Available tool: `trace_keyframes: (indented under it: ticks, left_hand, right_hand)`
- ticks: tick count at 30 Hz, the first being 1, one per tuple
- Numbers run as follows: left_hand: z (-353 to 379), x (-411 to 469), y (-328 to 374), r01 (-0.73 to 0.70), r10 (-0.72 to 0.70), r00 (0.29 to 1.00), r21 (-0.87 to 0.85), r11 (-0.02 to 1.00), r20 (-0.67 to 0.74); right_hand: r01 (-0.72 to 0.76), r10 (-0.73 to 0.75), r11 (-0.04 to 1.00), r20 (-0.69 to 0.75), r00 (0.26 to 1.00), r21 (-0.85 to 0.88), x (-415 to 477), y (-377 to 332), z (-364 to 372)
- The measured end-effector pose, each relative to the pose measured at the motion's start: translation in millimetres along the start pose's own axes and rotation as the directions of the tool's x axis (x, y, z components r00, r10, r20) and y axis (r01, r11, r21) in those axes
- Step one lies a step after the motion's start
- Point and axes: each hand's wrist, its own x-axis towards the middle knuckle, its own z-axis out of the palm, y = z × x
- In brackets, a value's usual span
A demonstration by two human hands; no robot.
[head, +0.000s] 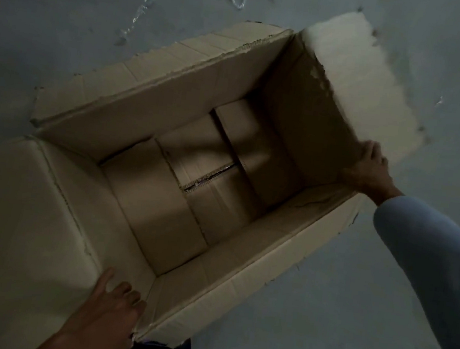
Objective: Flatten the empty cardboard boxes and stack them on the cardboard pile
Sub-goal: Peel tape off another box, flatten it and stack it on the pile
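Nearest, the left hand (116, 304) sits on the closest corner of the big tan corrugated cardboard box (173, 103), thumb spread over the wide left top flap (14, 220) and fingers curled over the rim. The box stands open on the grey concrete floor (321, 316), right under the camera, with all its top flaps splayed outward. Nothing lies inside it. Down inside, the overlapping bottom flaps (160, 209) are folded shut, with a narrow gap showing along their middle seam.

Farther off, the right hand (370, 168) hooks its fingers over the rim at the opposite corner, where the brightly lit end flap (365, 75) folds away.

A grip on two diagonal corners is probably the right start. Pushing them towards each other should shear the walls flat, but the closed bottom will likely resist, so those flaps want opening first, perhaps by tipping the box over. The edges look ragged, so firm, steady pressure should beat a jerk.

Beyond the box a crumpled clear plastic strip (145, 7) lies on the floor. The cardboard pile is not in view.
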Motion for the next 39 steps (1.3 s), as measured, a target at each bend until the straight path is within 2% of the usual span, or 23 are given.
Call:
trace_keyframes:
  ticks: [2, 3, 4, 5, 6, 7, 8, 9, 10, 12, 14, 17, 20, 22, 24, 26, 29, 35, 39]
  left_hand:
    - [4.8, 3.6, 3.9, 0.015, -0.016, 0.998, -0.015, 1.000, -0.066]
    - [6.1, 5.2, 5.9, 0.027, -0.028, 0.996, -0.016, 1.000, -0.087]
    - [9.1, 6.3, 5.5, 0.038, -0.040, 0.994, -0.020, 0.999, -0.101]
    - [10.9, 5.8, 4.7, 0.050, -0.052, 0.993, -0.026, 0.998, -0.104]
    - [13.5, 5.3, 3.3, 0.048, -0.051, 0.993, -0.023, 0.999, -0.104]
    - [14.7, 4.2, 2.4, 0.044, -0.046, 0.994, -0.029, 0.999, -0.096]
    - [17.0, 3.8, 2.8, 0.034, -0.037, 0.994, -0.026, 0.999, -0.100]
    - [17.1, 3.8, 2.9, 0.029, -0.031, 0.994, -0.019, 0.999, -0.106]
    - [15.2, 3.9, 3.3, 0.023, -0.024, 0.993, -0.013, 1.000, -0.116]
    - [10.9, 4.0, 5.7, 0.001, -0.002, 0.992, -0.011, 1.000, -0.125]
    - [7.5, 0.7, 6.9, -0.008, 0.007, 0.991, -0.013, 1.000, -0.132]
    - [11.7, -4.0, 10.2, 0.002, -0.009, 0.989, -0.045, 0.999, -0.151]
    - [16.9, -9.8, 12.5, 0.006, -0.018, 0.983, -0.069, 0.998, -0.181]
    - [19.4, -12.1, 10.7, 0.011, -0.022, 0.982, -0.062, 0.998, -0.189]
    - [21.7, -15.7, 8.1, 0.013, -0.021, 0.982, -0.043, 0.999, -0.187]
    - [22.1, -17.3, 6.4, 0.015, -0.022, 0.986, -0.042, 0.999, -0.168]
    - [18.6, -19.3, 9.0, 0.011, -0.015, 0.986, -0.024, 1.000, -0.168]
    - [14.8, -25.3, 9.0, 0.003, 0.000, 0.982, 0.017, 1.000, -0.187]
    - [12.3, -27.6, 4.4, -0.009, 0.016, 0.978, 0.037, 0.999, -0.209]
  right_hand:
    - [-0.023, 0.002, 0.954, 0.072, 0.997, 0.298, 16.0, 1.5, -2.4]
    - [-0.030, -0.006, 0.939, 0.104, 0.995, 0.342, 20.1, 4.4, -4.4]
    - [-0.026, -0.009, 0.952, 0.113, 0.993, 0.307, 18.8, 4.5, -7.2]
    - [0.007, -0.019, 0.987, 0.072, 0.997, 0.162, 16.7, 5.7, -6.8]
    - [0.072, -0.075, 0.994, -0.034, 0.997, -0.086, 11.3, 4.7, -3.0]
    - [0.158, -0.198, 0.944, -0.116, 0.973, -0.289, -0.1, -0.7, 3.4]
    - [0.249, -0.319, 0.892, -0.135, 0.938, -0.376, -16.5, -9.5, 12.9]
    - [0.347, -0.406, 0.863, -0.094, 0.909, -0.367, -36.6, -20.4, 25.1]
    - [0.442, -0.462, 0.840, 0.013, 0.887, -0.314, -56.8, -34.5, 40.1]
    - [0.582, -0.507, 0.787, 0.324, 0.799, -0.204, -106.0, -64.6, 71.5]
    - [0.688, -0.563, 0.721, 0.513, 0.648, -0.079, -158.6, -92.2, 102.2]
    - [0.814, -0.632, 0.581, 0.641, 0.435, 0.021, -233.5, -122.2, 140.4]
    - [0.874, -0.640, 0.486, 0.690, 0.338, 0.022, -283.3, -143.9, 160.3]
    - [0.889, -0.671, 0.457, 0.668, 0.322, 0.031, -304.0, -147.6, 172.6]
    - [0.926, -0.726, 0.376, 0.613, 0.312, -0.026, -320.9, -147.0, 191.1]
    - [0.934, -0.756, 0.327, 0.554, 0.348, -0.141, -335.0, -145.4, 208.4]
    - [0.915, -0.772, 0.357, 0.493, 0.401, -0.187, -345.5, -143.8, 221.2]
    - [0.921, -0.819, 0.346, 0.422, 0.389, -0.177, -343.9, -142.3, 230.0]
    - [0.901, -0.815, 0.383, 0.384, 0.434, -0.204, -348.6, -151.7, 227.7]
